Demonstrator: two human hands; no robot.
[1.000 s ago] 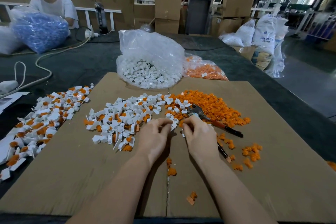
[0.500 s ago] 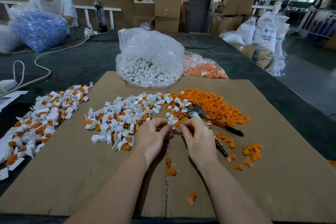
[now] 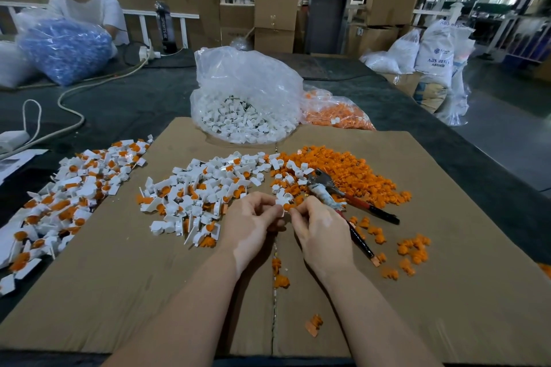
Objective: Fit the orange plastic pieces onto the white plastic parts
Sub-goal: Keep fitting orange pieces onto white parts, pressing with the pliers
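Dark worktop (image 3: 125, 104) carrying a flattened cardboard sheet (image 3: 125, 292) that is serving as the work surface. At the sheet's far edge, a clear bag of white parts (image 3: 247, 98) is sitting upright, with a flatter bag of orange pieces (image 3: 337, 112) just beside it on the right. A heap of assembled white-and-orange parts (image 3: 59, 199) is spilling off the sheet's left edge. Mid-sheet, a mixed pile of white plastic parts (image 3: 202, 194) is lying next to a loose mound of orange plastic pieces (image 3: 343, 170). Pliers (image 3: 351, 202) with red-and-black handles are lying at the orange mound's near edge. Left hand (image 3: 253, 223) and right hand (image 3: 322, 232) are meeting above the sheet's centre seam, fingers curled. Left hand is pinching a white part (image 3: 283, 199); right hand is pinching an orange piece (image 3: 288, 207) against it.
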